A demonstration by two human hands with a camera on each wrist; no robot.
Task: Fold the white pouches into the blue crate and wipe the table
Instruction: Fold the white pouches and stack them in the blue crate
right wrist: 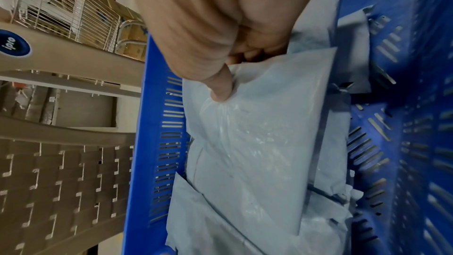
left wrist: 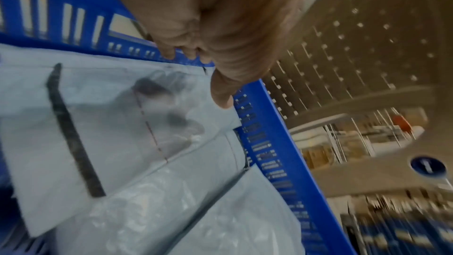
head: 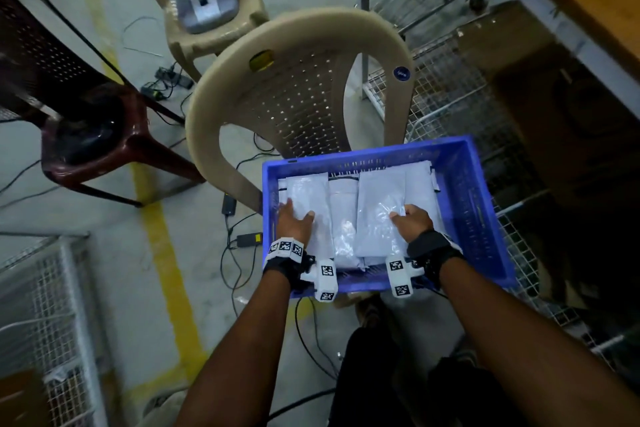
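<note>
The blue crate [head: 481, 204] sits on a beige chair [head: 298, 80] and holds the white pouches [head: 346, 218] (folded, side by side). The left hand [head: 294, 222] presses flat, fingers relaxed, on the left pouch [head: 308, 198]. The right hand [head: 414, 222] grasps the right pouch [head: 379, 211] with curled fingers and thumb.

The blue crate [head: 460, 191], slotted along its walls, is filled with folded white pouches [head: 346, 218] laid flat in overlapping columns. One pouch [head: 379, 215], glossy and crinkled, is pinched under the right hand [head: 414, 222]. Another pouch [head: 311, 198] is pressed beneath the left hand [head: 292, 224], close to the crate's wall. A dark strip, perhaps an adhesive seal, is seen on a pouch just beside that hand.
</note>
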